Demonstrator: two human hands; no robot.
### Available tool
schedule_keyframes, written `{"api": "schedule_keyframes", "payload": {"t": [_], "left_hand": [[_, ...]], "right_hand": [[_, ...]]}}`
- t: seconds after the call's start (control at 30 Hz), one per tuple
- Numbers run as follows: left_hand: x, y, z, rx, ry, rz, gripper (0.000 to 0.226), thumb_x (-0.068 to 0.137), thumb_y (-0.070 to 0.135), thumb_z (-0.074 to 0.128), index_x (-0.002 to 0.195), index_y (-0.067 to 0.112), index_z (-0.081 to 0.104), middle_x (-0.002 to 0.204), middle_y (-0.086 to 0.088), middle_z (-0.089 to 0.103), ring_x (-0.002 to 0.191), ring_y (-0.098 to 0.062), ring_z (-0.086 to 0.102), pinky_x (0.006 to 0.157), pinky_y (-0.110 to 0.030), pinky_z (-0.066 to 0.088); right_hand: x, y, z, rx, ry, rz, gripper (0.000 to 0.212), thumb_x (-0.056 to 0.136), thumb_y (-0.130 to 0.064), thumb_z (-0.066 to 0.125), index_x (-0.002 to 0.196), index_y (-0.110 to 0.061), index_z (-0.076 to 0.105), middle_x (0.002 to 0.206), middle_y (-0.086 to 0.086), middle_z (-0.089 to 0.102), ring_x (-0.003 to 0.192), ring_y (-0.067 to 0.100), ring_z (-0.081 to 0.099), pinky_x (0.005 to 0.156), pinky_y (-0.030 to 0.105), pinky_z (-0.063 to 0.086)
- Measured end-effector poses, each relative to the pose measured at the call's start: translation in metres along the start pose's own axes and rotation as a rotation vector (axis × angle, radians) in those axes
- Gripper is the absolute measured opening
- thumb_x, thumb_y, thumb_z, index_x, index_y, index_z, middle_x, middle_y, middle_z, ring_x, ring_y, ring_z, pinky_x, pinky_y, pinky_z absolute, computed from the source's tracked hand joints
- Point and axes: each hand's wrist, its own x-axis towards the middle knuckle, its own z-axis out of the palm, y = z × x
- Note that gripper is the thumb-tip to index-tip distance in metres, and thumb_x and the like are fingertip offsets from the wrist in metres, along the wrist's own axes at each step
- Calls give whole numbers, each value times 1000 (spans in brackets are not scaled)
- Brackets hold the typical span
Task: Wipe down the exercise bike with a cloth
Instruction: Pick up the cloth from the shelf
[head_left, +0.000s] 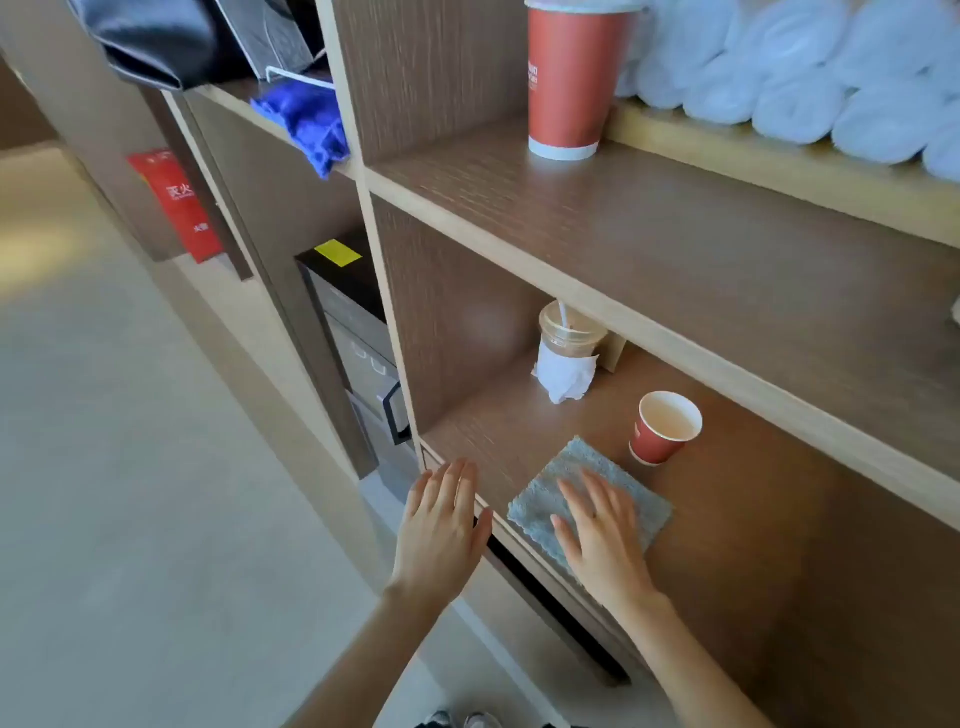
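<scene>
Cloth: grey cloth (587, 493) lies flat at the lower shelf (498, 421) front edge; soft, light, limp.
Right hand (602, 530): flat, fingers straight, on it.
Left hand (441, 525): spread, empty, beside the shelf's front corner.
Grasp: probably pinch an edge.

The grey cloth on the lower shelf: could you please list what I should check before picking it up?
1. The grey cloth lies flat on the lower shelf, within reach: ok.
2. The right hand grips the cloth: not ok; it rests flat on it, fingers straight.
3. The left hand is free: ok; open, holding nothing.
4. The small red cup is clear of the cloth: cannot tell; it stands close by the far corner.
5. The exercise bike is located: cannot tell; not in view.
</scene>
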Motion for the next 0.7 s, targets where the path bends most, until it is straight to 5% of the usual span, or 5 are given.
{"api": "schedule_keyframes", "payload": {"t": [0.33, 0.53, 0.7], "left_hand": [[12, -3, 22, 4, 15, 70, 49, 76, 33, 75, 115, 6, 64, 120, -11, 64, 108, -29, 63, 94, -44, 48], [8, -4, 29, -20, 7, 49, 51, 77, 33, 75, 119, 6, 63, 122, -11, 64, 111, -29, 62, 94, -44, 47], [6, -7, 30, -27, -8, 26, 52, 76, 34, 76, 119, 9, 62, 122, -9, 63, 111, -27, 61, 95, -42, 46]], "right_hand": [[4, 19, 22, -165, -191, 159, 83, 77, -78, -8, 148, -40, 12, 158, 7, 13, 145, 28, 10, 109, 63, 5], [3, 13, 18, -103, -3, 126, 53, 86, -61, 33, 121, -33, 62, 131, 10, 57, 122, 33, 51, 97, 60, 36], [5, 14, 24, -44, 165, 20, 33, 85, -41, 47, 104, -30, 71, 113, 3, 67, 101, 27, 61, 84, 51, 45]]}}
